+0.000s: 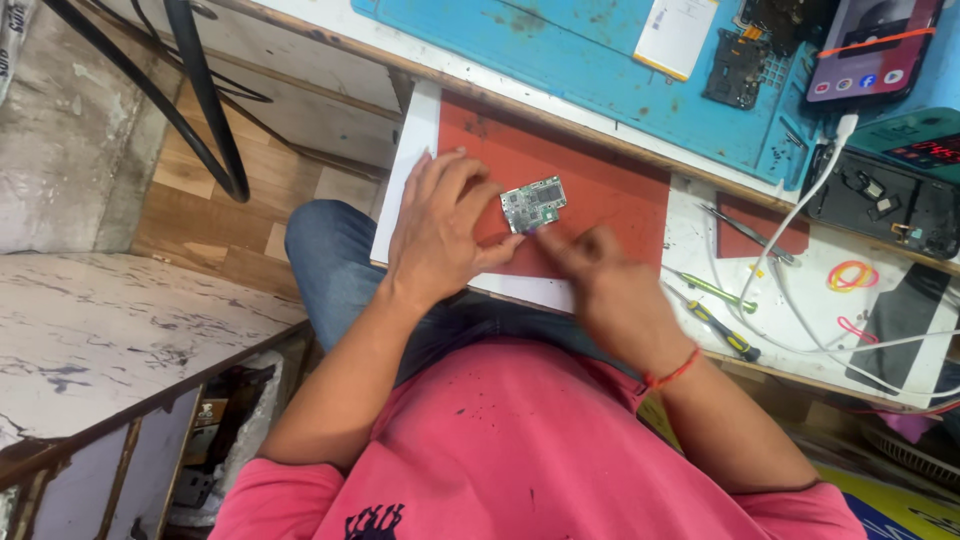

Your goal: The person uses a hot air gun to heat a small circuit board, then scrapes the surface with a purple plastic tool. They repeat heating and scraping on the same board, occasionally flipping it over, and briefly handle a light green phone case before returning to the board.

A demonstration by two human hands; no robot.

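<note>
We look down on a white table [425,120] with a red mat [600,190] laid on it and a blue work mat [560,60] beyond, a wooden floor [200,215] showing off to one side. Our left hand [440,230] lies spread on the red mat, its fingertips pressed against the edge of a small green circuit board [534,204] and pinning it flat. Our right hand [600,270], blurred, is loosely curled with one finger pointing at the near corner of the board; we cannot tell whether it holds anything. The board sits near the middle of the red mat, between the two hands.

Just beyond the right hand lie a green-handled screwdriver [712,290] and a yellow-and-black screwdriver [725,332], with tweezers [748,232] on a smaller red patch. A white cable [800,215] runs across the table past an opened phone body [885,200]. Yellow and pink rubber bands [851,276] lie near a dark panel. On the blue mat rests a white rectangular card with a yellow edge [677,35], beside it a dark phone frame [738,68] and a lit phone [870,50] banded in orange.
</note>
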